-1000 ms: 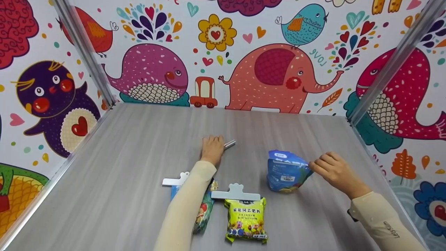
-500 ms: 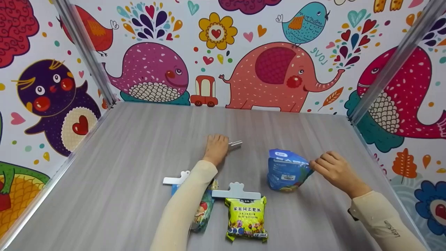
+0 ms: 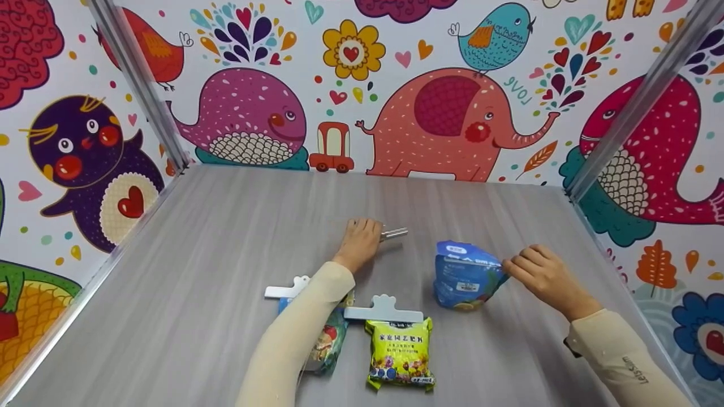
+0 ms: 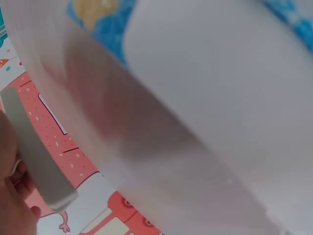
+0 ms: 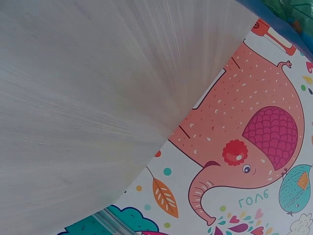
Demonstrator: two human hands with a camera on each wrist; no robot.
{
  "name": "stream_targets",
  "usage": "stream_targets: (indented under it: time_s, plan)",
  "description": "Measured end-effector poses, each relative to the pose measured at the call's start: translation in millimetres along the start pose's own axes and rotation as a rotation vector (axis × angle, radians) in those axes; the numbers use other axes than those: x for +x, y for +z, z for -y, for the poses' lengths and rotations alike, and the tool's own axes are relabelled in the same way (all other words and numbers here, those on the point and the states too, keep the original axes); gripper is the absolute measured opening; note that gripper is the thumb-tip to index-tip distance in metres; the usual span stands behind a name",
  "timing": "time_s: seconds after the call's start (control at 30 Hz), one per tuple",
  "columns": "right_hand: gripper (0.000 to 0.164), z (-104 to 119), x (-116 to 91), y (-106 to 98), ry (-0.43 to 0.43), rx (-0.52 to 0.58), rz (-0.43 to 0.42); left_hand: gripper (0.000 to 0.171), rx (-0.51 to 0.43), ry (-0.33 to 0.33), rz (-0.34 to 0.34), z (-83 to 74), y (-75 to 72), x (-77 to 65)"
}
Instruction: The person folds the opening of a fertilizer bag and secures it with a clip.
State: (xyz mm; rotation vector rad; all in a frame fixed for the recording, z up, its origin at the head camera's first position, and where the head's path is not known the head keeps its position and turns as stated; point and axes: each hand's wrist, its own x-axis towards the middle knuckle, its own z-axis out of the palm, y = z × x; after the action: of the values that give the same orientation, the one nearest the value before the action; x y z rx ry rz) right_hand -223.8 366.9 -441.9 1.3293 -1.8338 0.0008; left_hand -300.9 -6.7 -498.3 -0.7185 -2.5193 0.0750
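My left hand (image 3: 362, 244) holds a bag clip (image 3: 394, 233) a little above the table, its two jaws pointing right. In the left wrist view, the pale bar of the bag clip (image 4: 39, 152) sticks out from the fingers (image 4: 22, 181). The blue pouch (image 3: 466, 280) stands upright on the table to the right of the clip, a gap between them. At the pouch's upper right corner, my right hand (image 3: 543, 277) pinches the edge. A strip of the pouch (image 5: 288, 22) shows at the top right of the right wrist view.
A yellow bag (image 3: 399, 353) lies near the front with a white bag clip (image 3: 384, 311) across its top. Left of it, a blue-green bag (image 3: 328, 345) with another white bag clip (image 3: 285, 289) is partly hidden by the left arm. A cartoon-printed wall (image 3: 350, 85) borders the table (image 3: 226, 226).
My left hand has moved to the right with the bag clip, closer to the blue pouch. The right hand and the pouch have stayed in place.
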Motion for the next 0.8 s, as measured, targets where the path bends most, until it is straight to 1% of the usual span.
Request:
stream_targets:
  time_s: [0.13,0.33,0.47,0.6,0.8]
  plan:
    - [0.035,0,0,0,-0.002,-0.009,-0.002,0.015,-0.02,0.032,-0.017,-2.7,-4.6,0.7]
    - [0.035,1,0,0,-0.001,-0.009,-0.002,0.016,-0.014,0.066,0.004,-7.0,-11.6,2.3]
    - [0.035,1,0,1,0.001,0.001,-0.008,0.015,0.001,0.084,-0.011,-8.6,-13.0,2.2]
    - [0.035,1,-1,0,0.0,-0.003,-0.001,0.015,0.0,0.096,-0.035,-9.0,-14.7,1.7]
    - [0.036,1,-1,0,-0.003,-0.016,0.013,0.018,0.009,0.1,-0.02,-9.5,-19.0,1.9]
